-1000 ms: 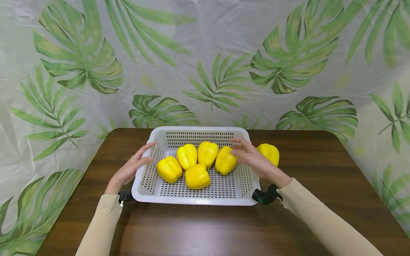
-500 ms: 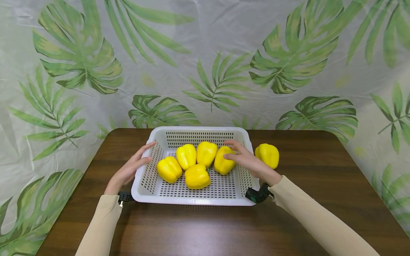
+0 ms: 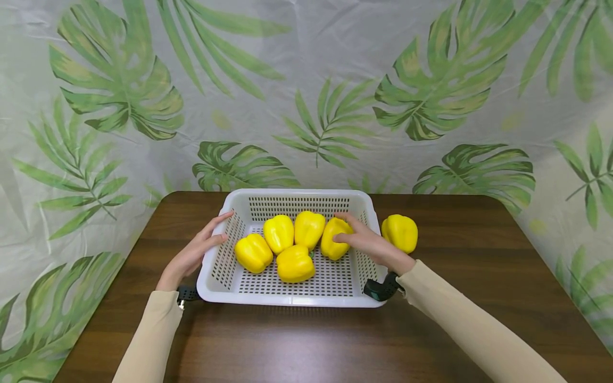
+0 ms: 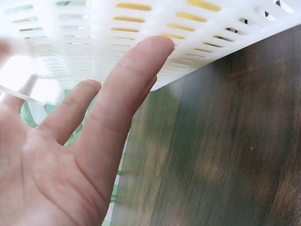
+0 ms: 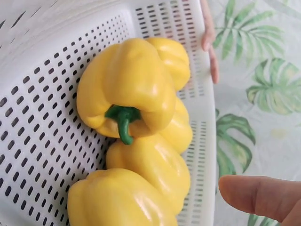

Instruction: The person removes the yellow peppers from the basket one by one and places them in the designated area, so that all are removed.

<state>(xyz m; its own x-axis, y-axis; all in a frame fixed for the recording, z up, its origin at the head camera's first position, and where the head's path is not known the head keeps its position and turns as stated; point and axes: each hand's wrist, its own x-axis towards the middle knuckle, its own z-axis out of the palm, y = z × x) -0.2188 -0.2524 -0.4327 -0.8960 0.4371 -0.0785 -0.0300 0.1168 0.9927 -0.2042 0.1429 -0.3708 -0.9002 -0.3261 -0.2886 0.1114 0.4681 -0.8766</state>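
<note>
Where a cream left sleeve (image 3: 148, 330) ends at a black strap (image 3: 189, 294), our left hand (image 3: 193, 252) rests straight, spread fingers against the left wall of a white perforated basket (image 3: 291, 301) on a brown table (image 3: 297, 346). Inside it we count five yellow peppers: the leftmost pepper (image 3: 254, 254) lies near that wall; the back-left pepper (image 3: 279, 234) sits just beyond; the front pepper (image 3: 295, 264) lies on its side, its green stem (image 5: 124, 126) turned to our right; the back-centre pepper (image 3: 309, 231) sits behind it; and the rightmost pepper (image 3: 330, 247) lies near the right wall. Over that wall extends our right hand (image 3: 372, 243), its thumb and a finger parted around the rightmost pepper. Our right wrist view shows one digit clear of every pepper; whether another touches, we cannot tell. A black wrist device (image 3: 381, 290) hangs over the basket's near right corner. Outside, a sixth pepper (image 3: 403, 234) sits just beside the basket, left of a cream right sleeve (image 3: 469, 314).
</note>
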